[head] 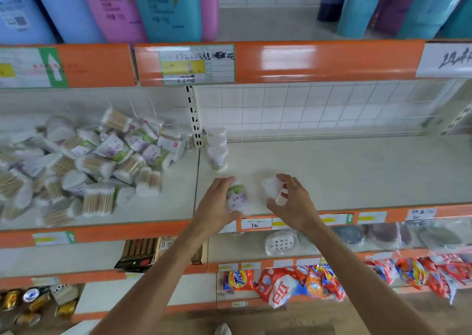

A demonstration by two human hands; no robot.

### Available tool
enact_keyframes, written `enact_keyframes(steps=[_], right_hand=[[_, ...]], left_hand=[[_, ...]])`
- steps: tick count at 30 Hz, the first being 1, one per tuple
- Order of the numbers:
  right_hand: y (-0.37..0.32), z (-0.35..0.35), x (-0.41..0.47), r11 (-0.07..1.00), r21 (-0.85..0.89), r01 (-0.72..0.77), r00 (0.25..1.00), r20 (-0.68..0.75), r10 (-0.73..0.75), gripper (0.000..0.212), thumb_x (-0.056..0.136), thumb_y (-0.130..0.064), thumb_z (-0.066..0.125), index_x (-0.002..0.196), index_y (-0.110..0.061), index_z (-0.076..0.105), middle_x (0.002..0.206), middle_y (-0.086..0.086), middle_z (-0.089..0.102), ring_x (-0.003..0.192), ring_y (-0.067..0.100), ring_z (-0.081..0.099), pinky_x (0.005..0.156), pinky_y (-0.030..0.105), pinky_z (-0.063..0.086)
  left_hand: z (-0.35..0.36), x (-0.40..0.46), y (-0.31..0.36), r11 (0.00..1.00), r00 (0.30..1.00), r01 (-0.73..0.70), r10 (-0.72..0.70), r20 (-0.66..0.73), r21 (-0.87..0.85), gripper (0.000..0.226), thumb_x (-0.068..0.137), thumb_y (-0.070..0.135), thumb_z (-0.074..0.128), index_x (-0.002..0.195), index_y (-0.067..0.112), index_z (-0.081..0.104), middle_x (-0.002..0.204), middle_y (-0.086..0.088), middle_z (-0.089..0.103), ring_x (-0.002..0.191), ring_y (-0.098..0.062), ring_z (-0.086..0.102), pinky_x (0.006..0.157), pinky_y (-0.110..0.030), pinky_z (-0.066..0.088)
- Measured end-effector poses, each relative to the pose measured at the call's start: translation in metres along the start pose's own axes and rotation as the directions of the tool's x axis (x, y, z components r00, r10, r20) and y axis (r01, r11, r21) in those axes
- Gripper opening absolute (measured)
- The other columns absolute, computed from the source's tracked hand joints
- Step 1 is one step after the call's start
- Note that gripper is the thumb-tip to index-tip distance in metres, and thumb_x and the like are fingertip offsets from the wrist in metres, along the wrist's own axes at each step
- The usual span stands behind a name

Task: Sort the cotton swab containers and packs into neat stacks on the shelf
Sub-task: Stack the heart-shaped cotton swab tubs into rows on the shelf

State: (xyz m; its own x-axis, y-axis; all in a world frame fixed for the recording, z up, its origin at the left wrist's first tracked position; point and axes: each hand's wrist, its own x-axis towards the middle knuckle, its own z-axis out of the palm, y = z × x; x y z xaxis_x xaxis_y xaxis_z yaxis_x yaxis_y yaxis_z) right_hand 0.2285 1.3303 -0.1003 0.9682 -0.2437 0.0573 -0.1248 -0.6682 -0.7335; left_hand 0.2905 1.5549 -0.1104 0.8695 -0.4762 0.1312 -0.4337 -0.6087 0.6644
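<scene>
- My left hand [219,201] gripped a small round clear-plastic cotton swab container with a green and purple label [238,197], lying on the pale shelf board [332,171] just right of the white slotted shelf upright [194,115].
- My right hand [291,201] pinched a second clear white-filled swab container [272,188] between thumb and curled fingers, just beside the first and further right of the upright.
- Right beside the upright, behind my hands, stood one short stack of round swab containers [217,148]; I judged it the only neat stack made.
- Left of the upright lay a loose heap of bagged wooden-stick swab packs and heart-shaped tubs [84,166], unsorted, so I judged most of the work was left.
- Well right of the upright the board carried nothing I could see.
- Motion blur smeared both containers, so I could not tell whether they rested on the board or hung just above it.
- The heap ran off the left edge, its full extent cut off; labels and price tags were unreadable.
</scene>
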Motion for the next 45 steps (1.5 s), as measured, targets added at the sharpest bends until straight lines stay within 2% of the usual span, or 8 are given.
enact_keyframes(steps=[6,13,21,26,29,35,40,45], right_hand=[[0.002,0.015,-0.001,0.999,0.036,-0.021,0.993,-0.115,0.025,0.073,0.077,-0.035,0.084,0.14,-0.024,0.048,0.131,-0.004,0.046,0.11,0.013,0.056,0.093,0.027,0.052],[-0.002,0.028,0.0,0.995,0.073,-0.066,0.972,-0.22,0.081,0.068,0.078,-0.035,0.084,0.136,-0.027,0.049,0.123,-0.007,0.047,0.104,0.007,0.056,0.089,0.022,0.052],[0.02,0.008,0.009,0.997,-0.003,-0.082,0.949,-0.305,0.077,0.065,0.081,-0.029,0.082,0.137,-0.022,0.05,0.125,-0.004,0.053,0.106,0.012,0.059,0.09,0.036,0.056],[0.021,-0.01,0.017,0.976,-0.198,-0.094,0.976,-0.21,0.051,0.073,0.082,-0.031,0.08,0.144,-0.018,0.044,0.138,0.004,0.051,0.117,0.019,0.056,0.096,0.043,0.053],[0.004,-0.013,0.001,0.888,-0.458,0.049,0.973,-0.177,-0.146,0.087,0.082,-0.032,0.078,0.154,-0.017,0.031,0.158,0.009,0.034,0.143,0.029,0.034,0.114,0.049,0.037],[-0.052,0.005,-0.021,0.962,-0.128,0.24,0.96,0.181,-0.215,0.094,0.082,-0.033,0.082,0.157,-0.03,0.026,0.159,-0.015,0.029,0.132,-0.011,0.031,0.103,-0.002,0.023],[-0.061,0.019,-0.003,0.965,-0.049,0.259,0.946,0.214,-0.243,0.087,0.075,-0.04,0.086,0.149,-0.025,0.043,0.144,-0.01,0.051,0.122,0.003,0.055,0.104,0.028,0.048],[-0.069,0.027,0.003,0.958,-0.076,0.275,0.959,0.086,-0.269,0.085,0.072,-0.04,0.088,0.145,-0.025,0.046,0.139,-0.01,0.053,0.115,0.01,0.061,0.096,0.026,0.052]], left_hand=[[-0.007,0.01,-0.015,0.998,1.0,-0.018,0.018,0.004,-0.067,0.091,0.074,0.032,0.087,0.15,0.015,0.039,0.145,0.001,0.043,0.129,-0.014,0.048,0.108,-0.036,0.044],[-0.004,0.02,-0.033,0.989,0.999,-0.04,0.043,0.022,-0.142,0.089,0.072,0.03,0.09,0.146,0.013,0.045,0.141,-0.001,0.05,0.121,0.0,0.046,0.094,0.005,0.028],[0.0,0.038,-0.025,0.979,0.992,-0.105,0.115,0.052,-0.175,0.09,0.067,0.03,0.093,0.143,0.01,0.049,0.136,-0.005,0.055,0.119,-0.004,0.05,0.094,0.001,0.037],[-0.014,0.041,-0.013,0.97,0.985,-0.155,0.167,0.05,-0.185,0.088,0.067,0.029,0.093,0.142,0.009,0.05,0.133,-0.005,0.057,0.115,0.004,0.049,0.091,0.002,0.036],[-0.029,0.033,-0.012,0.961,0.97,-0.199,0.222,0.103,-0.192,0.09,0.069,0.034,0.091,0.144,0.013,0.048,0.138,0.001,0.054,0.121,0.002,0.05,0.099,-0.005,0.04],[-0.053,0.016,-0.012,0.95,0.948,-0.217,0.26,0.184,-0.223,0.09,0.069,0.03,0.091,0.146,0.017,0.047,0.142,0.006,0.052,0.128,-0.004,0.051,0.105,-0.022,0.047],[-0.063,0.011,-0.018,0.947,0.954,-0.215,0.256,0.154,-0.239,0.088,0.072,0.029,0.09,0.147,0.018,0.046,0.144,0.007,0.05,0.131,0.0,0.049,0.106,-0.02,0.045],[-0.064,0.001,-0.023,0.898,0.985,0.062,0.015,0.171,-0.436,0.084,0.073,0.04,0.083,0.146,0.019,0.047,0.139,0.005,0.058,0.126,0.0,0.055,0.094,-0.024,0.055]])
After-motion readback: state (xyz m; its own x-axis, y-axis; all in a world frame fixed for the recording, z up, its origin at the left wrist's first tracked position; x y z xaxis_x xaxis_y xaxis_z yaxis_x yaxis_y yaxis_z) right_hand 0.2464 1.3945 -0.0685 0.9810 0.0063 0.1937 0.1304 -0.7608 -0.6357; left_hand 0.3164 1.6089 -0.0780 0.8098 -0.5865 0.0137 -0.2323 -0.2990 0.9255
